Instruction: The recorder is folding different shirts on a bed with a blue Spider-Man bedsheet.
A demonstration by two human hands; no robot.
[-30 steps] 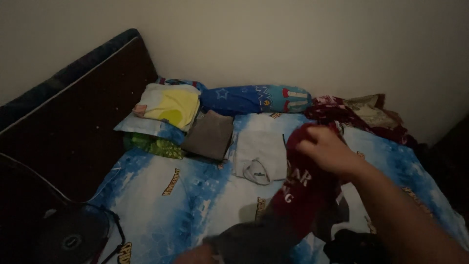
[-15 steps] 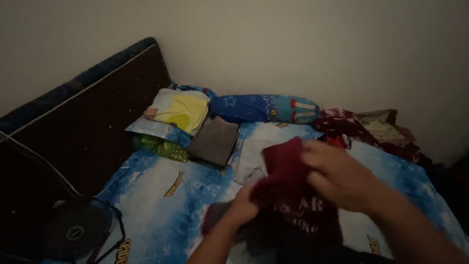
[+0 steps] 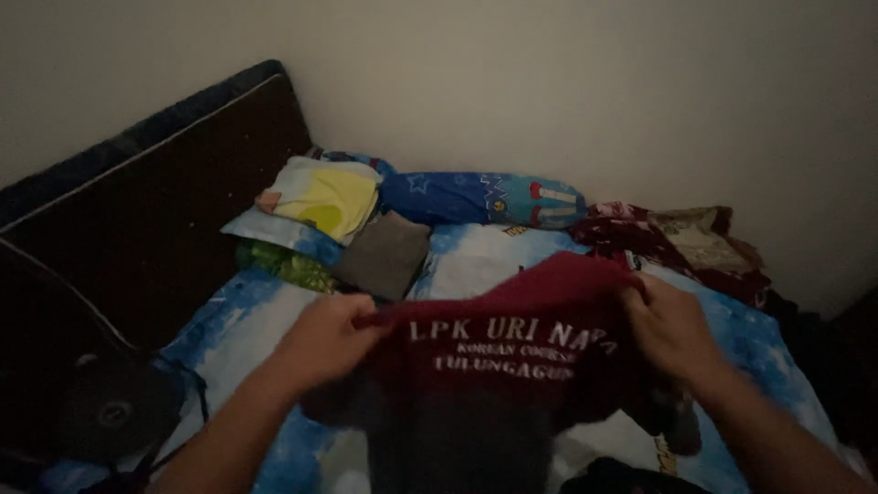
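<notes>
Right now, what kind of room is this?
Likely a dim bedroom: a bed with a blue printed sheet, a blue bolster pillow against the wall, and folded clothes stacked beside it.

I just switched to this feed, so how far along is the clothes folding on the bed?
Done: a grey folded garment lies by the pillows. In hand: left hand and right hand hold a dark red shirt spread out, unfolded. Left: a dark item at the bottom edge and rumpled cloth beyond.
</notes>
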